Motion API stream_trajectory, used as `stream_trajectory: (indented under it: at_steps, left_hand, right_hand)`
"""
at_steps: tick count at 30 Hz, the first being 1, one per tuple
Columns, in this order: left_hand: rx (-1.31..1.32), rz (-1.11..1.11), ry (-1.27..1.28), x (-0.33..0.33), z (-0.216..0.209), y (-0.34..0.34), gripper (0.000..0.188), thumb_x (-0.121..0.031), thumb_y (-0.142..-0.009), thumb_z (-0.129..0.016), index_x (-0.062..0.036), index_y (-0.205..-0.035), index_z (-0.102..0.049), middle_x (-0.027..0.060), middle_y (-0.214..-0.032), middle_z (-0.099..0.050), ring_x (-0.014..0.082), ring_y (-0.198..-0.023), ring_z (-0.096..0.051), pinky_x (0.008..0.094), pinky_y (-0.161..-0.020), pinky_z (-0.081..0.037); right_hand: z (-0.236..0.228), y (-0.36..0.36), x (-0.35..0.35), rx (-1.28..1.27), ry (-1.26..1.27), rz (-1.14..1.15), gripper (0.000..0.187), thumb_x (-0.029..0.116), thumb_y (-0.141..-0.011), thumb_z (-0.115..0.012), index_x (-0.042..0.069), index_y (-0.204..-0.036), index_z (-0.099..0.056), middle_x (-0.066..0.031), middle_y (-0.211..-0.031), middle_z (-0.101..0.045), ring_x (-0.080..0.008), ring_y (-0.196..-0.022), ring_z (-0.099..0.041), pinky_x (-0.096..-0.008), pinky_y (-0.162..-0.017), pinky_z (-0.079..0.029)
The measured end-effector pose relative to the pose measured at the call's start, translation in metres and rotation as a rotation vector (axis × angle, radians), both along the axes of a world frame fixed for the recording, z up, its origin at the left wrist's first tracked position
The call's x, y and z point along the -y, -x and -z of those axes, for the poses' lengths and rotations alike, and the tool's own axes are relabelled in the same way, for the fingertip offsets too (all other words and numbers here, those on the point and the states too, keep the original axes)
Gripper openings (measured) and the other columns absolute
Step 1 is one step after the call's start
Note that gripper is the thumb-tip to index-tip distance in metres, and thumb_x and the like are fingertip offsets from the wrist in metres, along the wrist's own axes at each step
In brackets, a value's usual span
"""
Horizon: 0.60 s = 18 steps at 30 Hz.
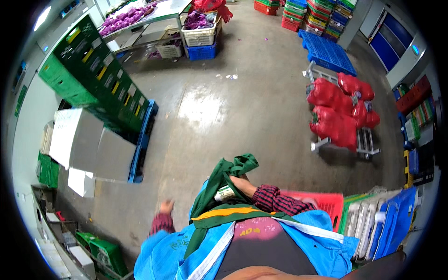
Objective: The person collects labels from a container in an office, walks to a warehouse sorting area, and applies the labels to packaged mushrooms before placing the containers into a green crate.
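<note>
A dark green cloth [212, 185] with an orange band, apron-like, hangs bunched across my chest over a light blue jacket [161, 254]. In its folds my right hand [242, 185] is closed on the cloth, with the fingers partly hidden. A small white and green piece [225, 193], perhaps a label, shows just below that hand. Off to the left, apart from the cloth, my left hand [166, 206] hangs over the floor. It is small and smeared, so its fingers do not show clearly. Both forearms wear red and black checked sleeves.
Left stand stacked green crates [100, 77] on a blue pallet [143, 144] beside a white carton [79, 135]. Red net sacks [333, 126] lie on a metal trolley [367, 142] at right, before a blue pallet [329, 51]. Close by my right are a red crate [333, 205] and stacked trays [392, 224].
</note>
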State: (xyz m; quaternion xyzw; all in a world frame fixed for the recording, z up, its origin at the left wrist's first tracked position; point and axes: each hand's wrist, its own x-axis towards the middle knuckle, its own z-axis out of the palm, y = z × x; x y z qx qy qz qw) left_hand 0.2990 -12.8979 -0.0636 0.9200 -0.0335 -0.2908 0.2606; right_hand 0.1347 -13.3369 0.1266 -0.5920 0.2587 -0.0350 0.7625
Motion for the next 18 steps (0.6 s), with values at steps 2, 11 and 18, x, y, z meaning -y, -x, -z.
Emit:
stream_trajectory:
  at_steps: [2, 11, 18]
  left_hand:
    - [-0.293, -0.085, -0.197, -0.024, 0.007, 0.005, 0.045, -0.038, -0.086, -0.058, -0.0054, -0.118, -0.061, 0.0188, -0.104, -0.066, 0.0294, -0.103, -0.062, 0.0415, -0.093, -0.045]
    - [-0.367, -0.141, -0.274, 0.343, 0.033, -0.307, 0.036, -0.034, -0.083, -0.063, -0.0034, -0.101, -0.066, 0.0189, -0.093, -0.068, 0.0296, -0.089, -0.065, 0.0429, -0.081, -0.05]
    - [0.332, 0.138, 0.793, 0.961, -0.109, -0.73, 0.024, -0.019, -0.087, -0.066, -0.0009, -0.102, -0.064, 0.0034, -0.079, -0.065, 0.0088, -0.069, -0.057, 0.0241, -0.062, -0.047]
  right_hand:
    - [0.007, -0.048, 0.082, 0.001, -0.132, 0.087, 0.03, 0.02, -0.088, -0.064, 0.002, -0.111, -0.059, -0.0046, -0.103, -0.062, -0.0139, -0.093, -0.057, -0.0299, -0.08, -0.047]
    - [0.052, -0.321, 0.429, -0.089, -0.135, 0.324, 0.023, 0.019, -0.09, -0.062, 0.002, -0.105, -0.061, -0.0027, -0.098, -0.061, -0.013, -0.087, -0.058, -0.0299, -0.076, -0.05]
    - [0.05, -0.521, 0.665, -0.026, -0.124, 0.241, 0.022, 0.021, -0.089, -0.061, 0.0, -0.092, -0.063, -0.0008, -0.087, -0.06, -0.0108, -0.078, -0.051, -0.0299, -0.068, -0.046]
